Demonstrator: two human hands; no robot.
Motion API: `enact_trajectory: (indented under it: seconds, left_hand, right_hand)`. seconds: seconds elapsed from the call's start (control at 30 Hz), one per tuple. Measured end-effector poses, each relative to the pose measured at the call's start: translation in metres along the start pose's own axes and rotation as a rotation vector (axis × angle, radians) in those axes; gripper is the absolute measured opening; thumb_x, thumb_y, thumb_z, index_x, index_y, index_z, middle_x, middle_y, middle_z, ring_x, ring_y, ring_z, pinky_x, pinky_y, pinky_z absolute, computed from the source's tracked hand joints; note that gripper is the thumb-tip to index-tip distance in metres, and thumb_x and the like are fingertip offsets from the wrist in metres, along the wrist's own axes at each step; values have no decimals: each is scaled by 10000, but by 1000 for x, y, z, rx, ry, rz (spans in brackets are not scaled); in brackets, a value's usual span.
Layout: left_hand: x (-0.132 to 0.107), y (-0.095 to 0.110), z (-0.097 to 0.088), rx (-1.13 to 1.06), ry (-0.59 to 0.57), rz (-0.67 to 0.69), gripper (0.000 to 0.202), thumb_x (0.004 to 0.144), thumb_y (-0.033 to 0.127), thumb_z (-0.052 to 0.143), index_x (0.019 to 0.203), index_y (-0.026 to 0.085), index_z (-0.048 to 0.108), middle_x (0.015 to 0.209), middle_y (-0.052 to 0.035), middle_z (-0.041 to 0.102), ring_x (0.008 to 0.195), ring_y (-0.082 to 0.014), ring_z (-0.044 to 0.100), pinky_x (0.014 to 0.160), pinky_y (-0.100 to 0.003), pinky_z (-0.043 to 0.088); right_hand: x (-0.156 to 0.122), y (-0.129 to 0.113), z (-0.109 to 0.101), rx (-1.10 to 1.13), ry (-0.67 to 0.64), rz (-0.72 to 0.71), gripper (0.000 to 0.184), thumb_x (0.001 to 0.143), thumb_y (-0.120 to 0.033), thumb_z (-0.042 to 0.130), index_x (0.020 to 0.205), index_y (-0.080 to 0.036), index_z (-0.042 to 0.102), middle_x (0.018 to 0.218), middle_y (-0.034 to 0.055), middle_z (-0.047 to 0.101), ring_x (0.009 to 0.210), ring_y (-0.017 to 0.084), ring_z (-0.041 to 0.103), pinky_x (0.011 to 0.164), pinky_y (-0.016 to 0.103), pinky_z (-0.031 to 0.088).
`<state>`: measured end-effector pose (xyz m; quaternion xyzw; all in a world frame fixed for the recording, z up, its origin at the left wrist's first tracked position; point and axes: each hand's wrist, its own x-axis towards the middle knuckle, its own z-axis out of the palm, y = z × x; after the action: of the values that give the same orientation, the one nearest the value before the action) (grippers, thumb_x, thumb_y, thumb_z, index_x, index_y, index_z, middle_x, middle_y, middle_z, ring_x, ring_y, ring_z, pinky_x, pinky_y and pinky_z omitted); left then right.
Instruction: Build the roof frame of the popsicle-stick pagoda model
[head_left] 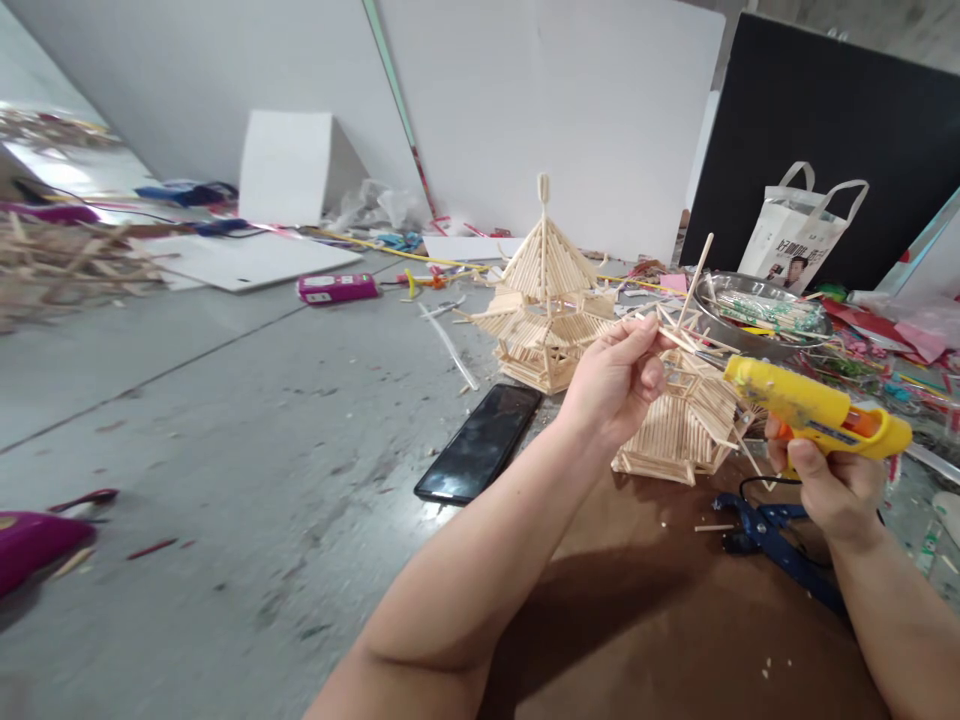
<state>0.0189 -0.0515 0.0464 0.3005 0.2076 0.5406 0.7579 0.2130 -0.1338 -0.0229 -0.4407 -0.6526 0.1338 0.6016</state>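
Note:
My left hand [619,375] is closed in a pinch on a thin wooden stick [670,336] above a low stick-built roof model [667,435]. My right hand [829,485] grips a yellow hot glue gun [817,405], its nozzle pointing left close to the pinched stick. Another stick [696,280] rises upright from the top of the model, just beyond my left fingers. Part of the model is hidden behind my left hand. A taller stick pagoda [546,320] stands behind, to the left of that hand.
A black phone [480,445] lies left of my forearm. Blue pliers [784,555] rest on the brown surface [637,600] below the glue gun. At the right back, a metal bowl [757,335] holds many sticks, near a white bag [787,235]. A purple tool [337,288] lies farther left.

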Motion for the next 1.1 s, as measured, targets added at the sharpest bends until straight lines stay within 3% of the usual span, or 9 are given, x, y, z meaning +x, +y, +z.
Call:
enact_trajectory:
  seconds: [0.33, 0.6, 0.73, 0.83, 0.93, 1.1]
  left_hand:
    - [0, 0, 1, -13, -9, -10, 275, 888, 124, 425, 626, 126, 510, 517, 42, 573, 274, 16, 357, 282, -96, 248]
    - [0, -2, -3, 40, -53, 26, 217, 846, 141, 486, 639, 130, 552, 499, 48, 528, 276, 9, 341, 288, -114, 232]
    - [-3, -4, -5, 235, -164, 104, 149, 766, 195, 603, 629, 140, 585, 509, 35, 534, 292, 2, 342, 300, -136, 190]
    - [-7, -5, -6, 432, -325, 72, 138, 687, 249, 685, 632, 140, 620, 511, 18, 539, 309, 1, 315, 312, -152, 149]
    - [-9, -6, -6, 638, -443, 3, 174, 657, 295, 706, 617, 139, 640, 459, 24, 488, 332, -9, 287, 330, -161, 137]
    - [-8, -8, -7, 799, -498, 0, 183, 669, 328, 680, 623, 151, 667, 420, 45, 409, 364, -27, 255, 349, -164, 151]
  right_hand:
    - [1, 2, -1, 4, 15, -7, 176, 775, -356, 579, 805, -187, 617, 719, 48, 658, 653, 190, 617, 595, 347, 510]
    - [6, -3, -4, 10, 12, 48, 151, 786, -337, 571, 812, -197, 621, 546, -6, 560, 487, 135, 516, 470, 279, 443]
    - [15, -8, -15, 129, 63, 96, 159, 786, -345, 569, 826, -196, 610, 675, 30, 609, 478, 123, 500, 432, 272, 406]
    - [24, -10, -31, 277, -12, 208, 282, 797, -437, 524, 840, -169, 600, 817, 84, 630, 456, 109, 496, 386, 267, 378]
    - [33, -9, -47, 328, -107, 306, 353, 784, -502, 511, 839, -161, 589, 799, 85, 630, 405, 85, 462, 363, 258, 352]
    - [36, -6, -59, 316, -233, 415, 402, 759, -544, 517, 802, -151, 593, 681, 54, 604, 361, 69, 420, 356, 253, 306]
